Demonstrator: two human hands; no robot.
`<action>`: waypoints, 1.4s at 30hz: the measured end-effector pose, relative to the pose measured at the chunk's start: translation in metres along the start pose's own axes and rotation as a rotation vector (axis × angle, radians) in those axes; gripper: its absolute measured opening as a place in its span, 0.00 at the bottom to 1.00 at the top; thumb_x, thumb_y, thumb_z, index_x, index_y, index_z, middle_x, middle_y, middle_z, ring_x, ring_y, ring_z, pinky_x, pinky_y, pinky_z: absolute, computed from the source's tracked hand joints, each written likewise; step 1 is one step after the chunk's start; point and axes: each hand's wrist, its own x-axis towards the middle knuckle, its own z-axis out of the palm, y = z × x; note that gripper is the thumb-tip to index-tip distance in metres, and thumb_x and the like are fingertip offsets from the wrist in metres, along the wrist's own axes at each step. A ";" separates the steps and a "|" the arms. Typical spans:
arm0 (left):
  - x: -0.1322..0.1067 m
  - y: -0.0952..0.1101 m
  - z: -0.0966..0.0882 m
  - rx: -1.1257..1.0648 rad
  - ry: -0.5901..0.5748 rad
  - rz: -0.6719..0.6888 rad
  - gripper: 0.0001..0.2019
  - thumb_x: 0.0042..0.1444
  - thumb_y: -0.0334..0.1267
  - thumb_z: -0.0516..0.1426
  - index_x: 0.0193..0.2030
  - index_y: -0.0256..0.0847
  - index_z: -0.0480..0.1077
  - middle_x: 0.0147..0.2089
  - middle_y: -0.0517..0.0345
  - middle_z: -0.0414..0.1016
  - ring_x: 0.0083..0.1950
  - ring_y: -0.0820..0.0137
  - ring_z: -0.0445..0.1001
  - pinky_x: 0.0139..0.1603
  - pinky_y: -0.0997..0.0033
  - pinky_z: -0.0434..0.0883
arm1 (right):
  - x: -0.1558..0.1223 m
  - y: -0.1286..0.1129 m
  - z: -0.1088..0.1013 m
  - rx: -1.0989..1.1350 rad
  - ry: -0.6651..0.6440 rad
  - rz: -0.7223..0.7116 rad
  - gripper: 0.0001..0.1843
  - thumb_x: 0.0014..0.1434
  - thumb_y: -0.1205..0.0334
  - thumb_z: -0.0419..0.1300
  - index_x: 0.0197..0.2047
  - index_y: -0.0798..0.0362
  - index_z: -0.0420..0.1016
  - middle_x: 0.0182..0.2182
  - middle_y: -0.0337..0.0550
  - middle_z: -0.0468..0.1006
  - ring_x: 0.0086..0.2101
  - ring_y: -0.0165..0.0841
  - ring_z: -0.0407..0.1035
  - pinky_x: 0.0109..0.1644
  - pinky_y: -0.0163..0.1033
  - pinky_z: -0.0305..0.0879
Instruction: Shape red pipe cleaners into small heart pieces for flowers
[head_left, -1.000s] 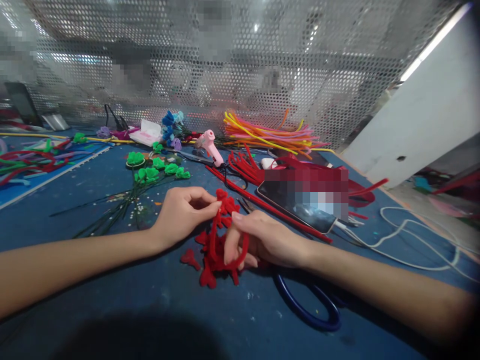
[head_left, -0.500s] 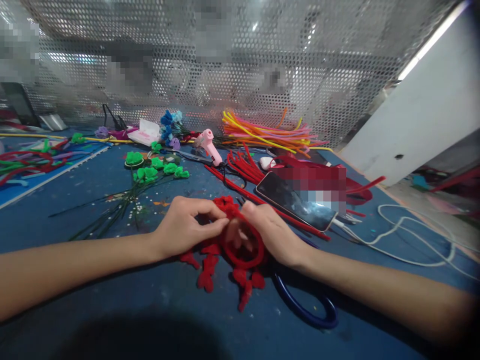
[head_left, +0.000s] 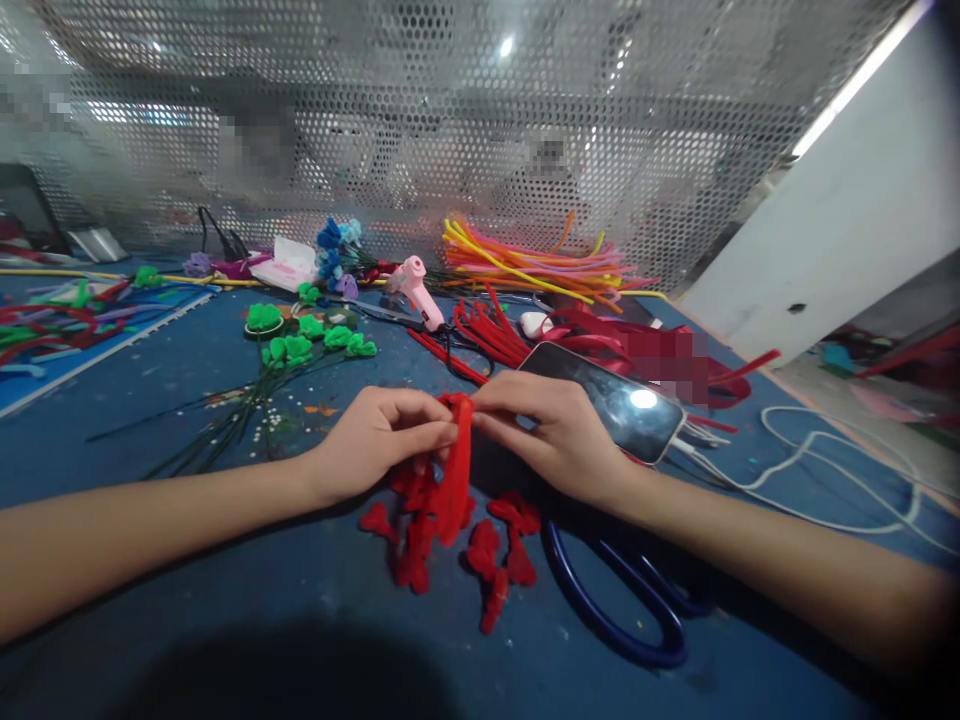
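Note:
My left hand (head_left: 382,440) and my right hand (head_left: 551,435) meet at the middle of the blue table (head_left: 225,600), both pinching the top of a red pipe cleaner loop (head_left: 457,480) that hangs down between them. Under the hands lie several small red pipe cleaner pieces (head_left: 499,550). Blue-handled scissors (head_left: 615,600) rest beneath my right wrist.
A phone (head_left: 622,405) lies right of my right hand, with a white cable (head_left: 817,470) running off it. Behind are red pipe cleaners (head_left: 495,335), a pink glue gun (head_left: 420,290), green flowers on stems (head_left: 300,350), a colourful pipe cleaner bundle (head_left: 532,265) and a perforated metal screen (head_left: 450,130).
The red loop was round and wide around my right fingers; now it is pulled flat and narrow, pinched at the top by both hands. More red pieces lie bare below.

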 end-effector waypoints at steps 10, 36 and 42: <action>-0.006 0.004 -0.001 0.143 -0.106 0.160 0.08 0.51 0.37 0.56 0.26 0.36 0.67 0.25 0.59 0.69 0.26 0.76 0.66 0.28 0.77 0.65 | 0.013 0.039 -0.039 -1.051 0.026 -0.191 0.11 0.59 0.68 0.50 0.32 0.54 0.73 0.29 0.45 0.74 0.30 0.32 0.63 0.30 0.37 0.55; -0.004 0.005 0.001 0.474 -0.058 0.121 0.12 0.56 0.41 0.51 0.26 0.38 0.65 0.23 0.63 0.68 0.26 0.75 0.66 0.29 0.76 0.62 | 0.014 0.017 -0.034 -0.512 -0.128 -0.374 0.13 0.63 0.66 0.48 0.35 0.47 0.73 0.28 0.35 0.78 0.36 0.28 0.69 0.54 0.45 0.52; -0.005 0.007 0.001 0.609 -0.075 0.207 0.11 0.57 0.38 0.50 0.26 0.38 0.64 0.25 0.63 0.67 0.27 0.76 0.64 0.29 0.76 0.60 | 0.013 0.017 -0.034 -0.578 -0.056 -0.437 0.12 0.62 0.67 0.50 0.35 0.48 0.74 0.26 0.34 0.77 0.36 0.29 0.69 0.52 0.46 0.54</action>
